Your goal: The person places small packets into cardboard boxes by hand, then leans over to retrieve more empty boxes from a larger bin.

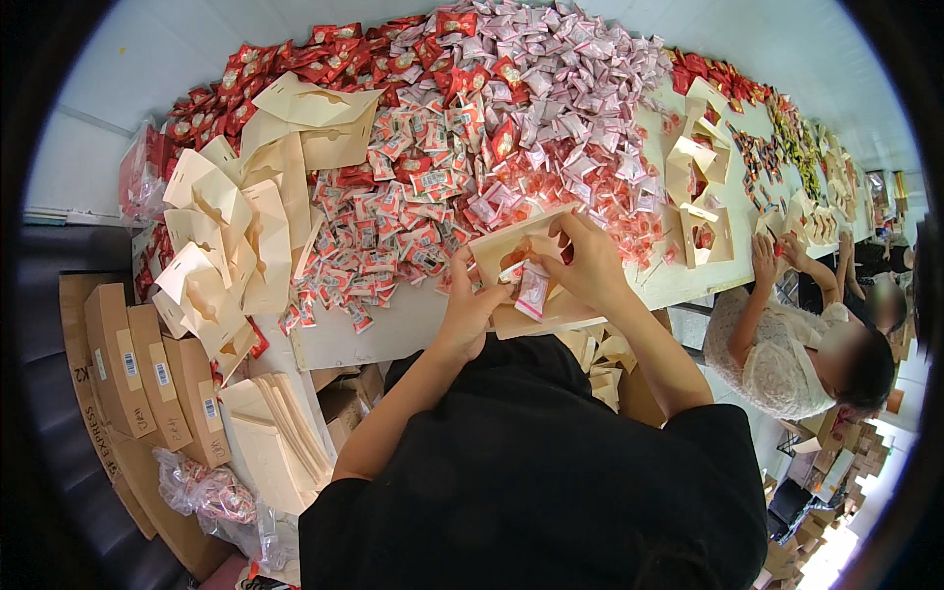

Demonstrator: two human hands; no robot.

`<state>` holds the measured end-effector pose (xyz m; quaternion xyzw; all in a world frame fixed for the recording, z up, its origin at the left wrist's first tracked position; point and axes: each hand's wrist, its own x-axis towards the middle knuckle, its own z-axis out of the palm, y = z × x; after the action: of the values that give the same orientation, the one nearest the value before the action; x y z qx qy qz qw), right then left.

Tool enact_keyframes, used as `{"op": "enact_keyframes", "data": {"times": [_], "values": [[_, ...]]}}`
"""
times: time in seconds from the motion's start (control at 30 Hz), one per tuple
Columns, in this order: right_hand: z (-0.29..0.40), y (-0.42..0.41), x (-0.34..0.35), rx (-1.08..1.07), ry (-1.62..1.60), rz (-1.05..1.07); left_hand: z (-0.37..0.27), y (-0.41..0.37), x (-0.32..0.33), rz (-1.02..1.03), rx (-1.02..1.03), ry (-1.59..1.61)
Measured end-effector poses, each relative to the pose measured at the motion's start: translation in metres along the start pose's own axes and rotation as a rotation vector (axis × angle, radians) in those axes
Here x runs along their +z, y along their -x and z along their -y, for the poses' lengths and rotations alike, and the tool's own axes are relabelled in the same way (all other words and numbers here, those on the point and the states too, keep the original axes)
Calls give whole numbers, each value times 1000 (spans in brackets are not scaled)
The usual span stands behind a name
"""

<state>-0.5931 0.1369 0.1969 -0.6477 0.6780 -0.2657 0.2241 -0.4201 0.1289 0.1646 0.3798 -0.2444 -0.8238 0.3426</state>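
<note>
My left hand grips the left side of a cream-coloured paperboard box, its thumb over the near edge. My right hand is on the right side of the same box, with fingers at the far edge and the thumb reaching inside. A pink-and-white wrapped packet lies in the box, partly over the near edge. Beside it is a smaller white-and-red packet. Something red shows beneath my right fingers, mostly hidden. The box is held above the table's front edge.
Loose red packets, pink-white packets and red-white packets cover the table. Folded paperboard boxes are piled left. Several filled boxes stand right. Cartons lean lower left. A co-worker sits right.
</note>
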Motion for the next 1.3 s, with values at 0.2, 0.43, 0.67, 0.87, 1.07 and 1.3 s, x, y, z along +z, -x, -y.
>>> {"op": "enact_keyframes", "data": {"times": [0.2, 0.43, 0.67, 0.87, 1.07, 1.3], "values": [[-7, 12, 24, 37, 531, 271, 20, -1, -9, 29, -20, -42], [-18, 18, 28, -133, 377, 221, 23, -3, -19, 16, -22, -137], [4, 21, 27, -23, 147, -9, 7, -9, -18, -83, -7, -99], [-4, 21, 11, 127, -279, -26, -12, -6, -17, 128, 83, 79], [28, 11, 5, 290, -973, -260, 13, -14, -37, 62, 79, -36], [36, 10, 3, -224, -71, -118, -1, -4, -24, 60, 110, 34]]}}
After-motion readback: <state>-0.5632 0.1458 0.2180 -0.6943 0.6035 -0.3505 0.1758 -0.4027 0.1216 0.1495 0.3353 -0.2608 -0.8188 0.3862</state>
